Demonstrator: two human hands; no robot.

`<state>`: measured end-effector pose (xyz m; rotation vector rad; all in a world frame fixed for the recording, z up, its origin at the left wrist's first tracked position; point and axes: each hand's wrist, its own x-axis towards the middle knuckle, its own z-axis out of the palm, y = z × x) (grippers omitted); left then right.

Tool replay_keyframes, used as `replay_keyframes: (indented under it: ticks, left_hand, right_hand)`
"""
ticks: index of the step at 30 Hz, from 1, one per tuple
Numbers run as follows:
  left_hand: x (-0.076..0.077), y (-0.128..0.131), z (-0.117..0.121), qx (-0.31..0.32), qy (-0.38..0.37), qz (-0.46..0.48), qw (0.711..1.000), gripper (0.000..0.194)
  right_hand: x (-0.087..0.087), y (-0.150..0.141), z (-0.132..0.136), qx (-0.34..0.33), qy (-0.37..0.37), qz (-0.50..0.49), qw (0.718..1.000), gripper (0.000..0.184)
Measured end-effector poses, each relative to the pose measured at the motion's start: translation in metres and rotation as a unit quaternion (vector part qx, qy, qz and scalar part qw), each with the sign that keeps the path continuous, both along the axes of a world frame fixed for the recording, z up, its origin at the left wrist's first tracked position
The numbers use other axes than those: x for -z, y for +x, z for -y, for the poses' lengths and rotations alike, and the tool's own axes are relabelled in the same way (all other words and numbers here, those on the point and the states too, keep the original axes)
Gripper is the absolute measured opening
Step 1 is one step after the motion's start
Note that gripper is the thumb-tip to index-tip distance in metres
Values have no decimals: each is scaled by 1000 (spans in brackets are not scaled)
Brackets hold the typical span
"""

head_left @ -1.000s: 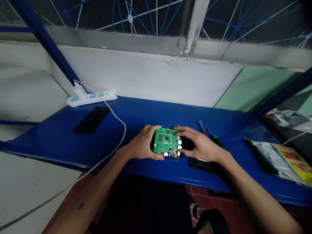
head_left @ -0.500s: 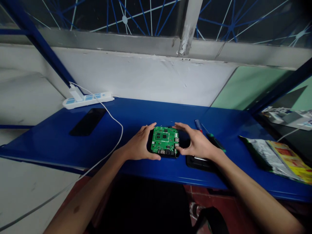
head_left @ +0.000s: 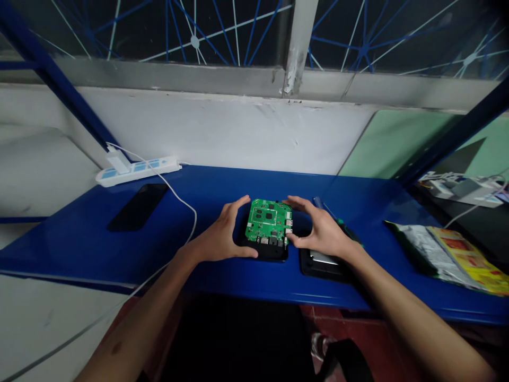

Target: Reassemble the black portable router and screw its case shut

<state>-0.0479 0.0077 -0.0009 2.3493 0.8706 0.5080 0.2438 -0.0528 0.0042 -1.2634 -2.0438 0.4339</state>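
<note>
A green circuit board (head_left: 270,218) is tilted over an open black plastic case (head_left: 264,253), whose front inside shows below the board's lower edge. My right hand (head_left: 320,228) pinches the board's right side, thumb by the metal ports and fingers at the far corner. My left hand (head_left: 225,232) spans the left side of the case, with the thumb pressed on its front edge and the fingertips near the far left corner. Just under my right hand lies another black case part (head_left: 324,265) with a silvery plate, partly covered by the wrist.
Behind my right hand lie a green-handled screwdriver (head_left: 350,232) and another tool (head_left: 317,202), both partly hidden. A foil packet (head_left: 441,254) is at the right. On the left are a black phone (head_left: 137,208), a white power strip (head_left: 139,171) and a trailing white cable (head_left: 185,199).
The circuit board has shifted toward the back and tilted up, uncovering the front of the black case. My hands keep nearly the same places. The whole view has shifted slightly.
</note>
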Motion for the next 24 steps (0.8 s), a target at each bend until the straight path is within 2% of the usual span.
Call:
replay_keyframes:
  ticks: [5, 9, 16, 21, 24]
  left_hand:
    - [-30, 18, -16, 31, 57, -9, 998, 122]
    - [-40, 32, -30, 82, 71, -23, 994, 127]
    - [-22, 33, -36, 73, 58, 7, 996, 119]
    - [-14, 29, -40, 82, 94, 42, 991, 116]
    - [-10, 30, -42, 90, 125, 77, 985, 115]
  right_hand:
    - [0, 4, -1, 13, 34, -8, 999, 83]
    - [-1, 9, -2, 34, 40, -13, 999, 80]
    - [0, 13, -3, 15, 31, -3, 999, 80]
    - [-2, 8, 0, 8, 41, 25, 999, 77]
    - [-3, 4, 1, 7, 57, 43, 997, 84]
